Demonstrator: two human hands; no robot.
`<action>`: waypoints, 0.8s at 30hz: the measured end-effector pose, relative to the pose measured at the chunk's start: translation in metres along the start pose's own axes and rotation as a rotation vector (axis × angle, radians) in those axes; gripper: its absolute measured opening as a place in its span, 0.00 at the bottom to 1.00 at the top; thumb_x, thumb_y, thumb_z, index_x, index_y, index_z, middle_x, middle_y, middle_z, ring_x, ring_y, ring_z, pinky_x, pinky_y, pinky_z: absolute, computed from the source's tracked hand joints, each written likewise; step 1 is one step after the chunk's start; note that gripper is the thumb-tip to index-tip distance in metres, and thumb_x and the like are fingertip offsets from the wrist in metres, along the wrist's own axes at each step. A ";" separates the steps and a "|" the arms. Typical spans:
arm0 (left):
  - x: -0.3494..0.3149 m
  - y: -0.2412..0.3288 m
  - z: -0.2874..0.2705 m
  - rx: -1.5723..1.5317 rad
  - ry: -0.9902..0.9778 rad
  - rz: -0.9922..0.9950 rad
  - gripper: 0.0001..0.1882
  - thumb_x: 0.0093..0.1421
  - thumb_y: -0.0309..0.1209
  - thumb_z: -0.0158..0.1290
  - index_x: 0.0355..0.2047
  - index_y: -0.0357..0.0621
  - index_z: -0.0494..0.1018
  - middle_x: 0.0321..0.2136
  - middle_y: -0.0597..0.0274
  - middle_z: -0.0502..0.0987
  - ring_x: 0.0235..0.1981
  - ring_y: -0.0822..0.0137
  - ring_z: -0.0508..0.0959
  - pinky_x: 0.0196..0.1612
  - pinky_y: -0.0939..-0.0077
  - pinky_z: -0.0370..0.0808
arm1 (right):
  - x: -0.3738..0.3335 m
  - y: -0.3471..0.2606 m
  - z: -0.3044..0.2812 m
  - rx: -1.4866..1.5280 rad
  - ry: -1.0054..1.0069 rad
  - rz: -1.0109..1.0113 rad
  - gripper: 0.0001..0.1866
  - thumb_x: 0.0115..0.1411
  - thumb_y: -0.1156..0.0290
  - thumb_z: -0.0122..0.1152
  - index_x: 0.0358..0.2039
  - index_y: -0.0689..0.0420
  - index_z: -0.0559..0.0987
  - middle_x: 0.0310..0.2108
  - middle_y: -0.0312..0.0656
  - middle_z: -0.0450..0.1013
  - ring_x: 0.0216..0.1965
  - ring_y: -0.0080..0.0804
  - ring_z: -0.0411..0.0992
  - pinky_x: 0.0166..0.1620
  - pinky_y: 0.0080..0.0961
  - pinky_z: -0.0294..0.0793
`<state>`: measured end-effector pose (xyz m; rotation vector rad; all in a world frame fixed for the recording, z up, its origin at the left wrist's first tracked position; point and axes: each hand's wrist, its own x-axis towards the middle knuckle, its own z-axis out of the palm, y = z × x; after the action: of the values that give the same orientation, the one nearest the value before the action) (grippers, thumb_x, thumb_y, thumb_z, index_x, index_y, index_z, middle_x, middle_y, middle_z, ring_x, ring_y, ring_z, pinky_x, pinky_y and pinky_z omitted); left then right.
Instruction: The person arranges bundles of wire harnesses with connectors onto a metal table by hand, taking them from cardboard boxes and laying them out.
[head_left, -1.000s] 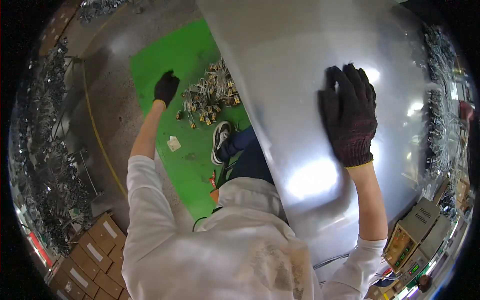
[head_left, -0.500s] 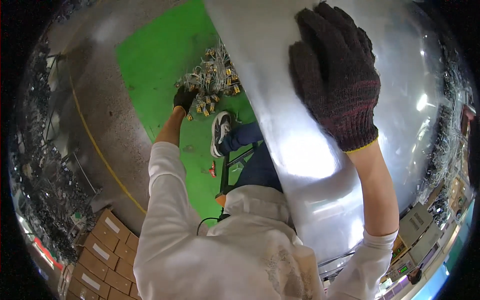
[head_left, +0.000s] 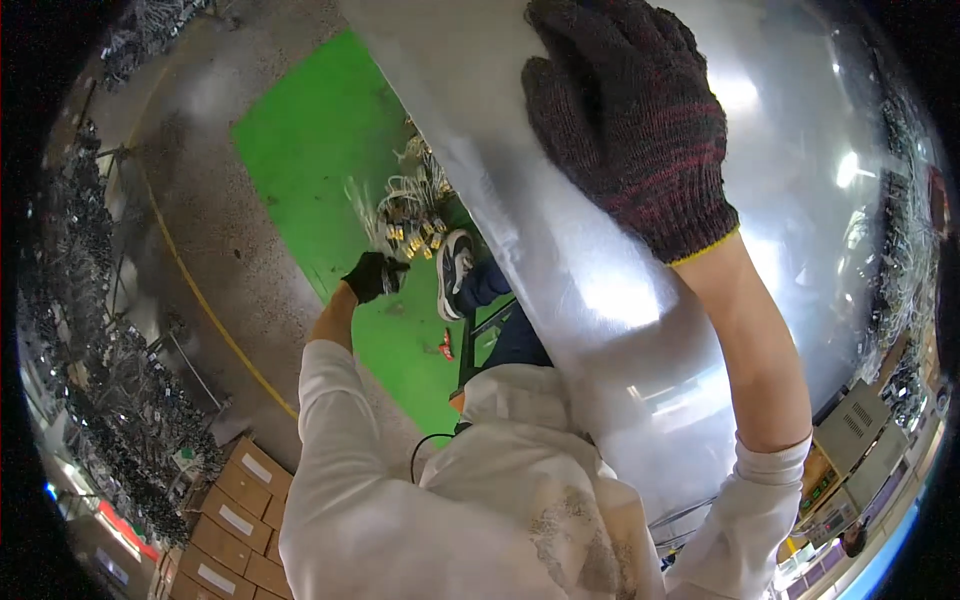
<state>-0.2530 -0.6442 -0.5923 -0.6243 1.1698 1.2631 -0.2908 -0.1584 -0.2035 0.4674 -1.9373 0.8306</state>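
Observation:
My left hand [head_left: 374,277], in a dark knit glove, is low over the green floor, its fingers closed. Pale, thin cables [head_left: 366,212] trail blurred from beside its fingers; the grip itself is partly hidden. Just beyond lies a pile of cables with yellow-and-dark connector ends [head_left: 418,235], partly covered by the table edge. My right hand [head_left: 635,130], in a dark glove with red flecks and a yellow cuff edge, rests palm down on the shiny metal tabletop [head_left: 470,110]. Its fingers lie extended, thumb apart, with nothing visible in them.
My shoe [head_left: 453,275] is beside the cable pile. A small red object [head_left: 446,344] lies on the green mat [head_left: 290,150]. Stacked cardboard boxes [head_left: 235,520] stand at lower left, dark heaps of parts [head_left: 110,380] at far left. Bundled cables [head_left: 895,260] and grey equipment [head_left: 853,418] line the right side.
My left hand has drawn back from the cable pile toward me, pale cables trailing. My right hand stays flat on the metal, shifted slightly left in the picture as the view moved.

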 end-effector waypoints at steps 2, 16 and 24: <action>-0.032 0.043 0.079 -0.131 0.107 -0.160 0.34 0.68 0.54 0.52 0.53 0.30 0.75 0.36 0.48 0.80 0.27 0.56 0.74 0.34 0.60 0.76 | -0.003 0.007 -0.016 -0.068 -0.005 -0.002 0.19 0.58 0.68 0.67 0.49 0.58 0.81 0.50 0.56 0.77 0.52 0.58 0.75 0.55 0.49 0.76; -0.027 -0.102 -0.036 -0.784 -0.078 -0.246 0.27 0.72 0.51 0.44 0.61 0.49 0.73 0.41 0.55 0.75 0.42 0.53 0.74 0.51 0.56 0.72 | 0.021 -0.045 -0.031 -0.465 -0.294 0.228 0.13 0.58 0.71 0.65 0.44 0.57 0.83 0.46 0.54 0.79 0.47 0.57 0.77 0.52 0.49 0.78; -0.040 -0.067 -0.113 1.109 0.075 0.150 0.19 0.76 0.39 0.43 0.52 0.41 0.80 0.43 0.48 0.86 0.34 0.56 0.85 0.40 0.62 0.82 | 0.028 -0.060 -0.027 -0.327 -0.295 0.180 0.11 0.59 0.70 0.63 0.42 0.57 0.83 0.45 0.52 0.80 0.47 0.55 0.78 0.52 0.47 0.78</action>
<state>-0.2222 -0.7764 -0.6097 0.2502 1.7552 0.5341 -0.2500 -0.1801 -0.1485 0.2291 -2.3641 0.5601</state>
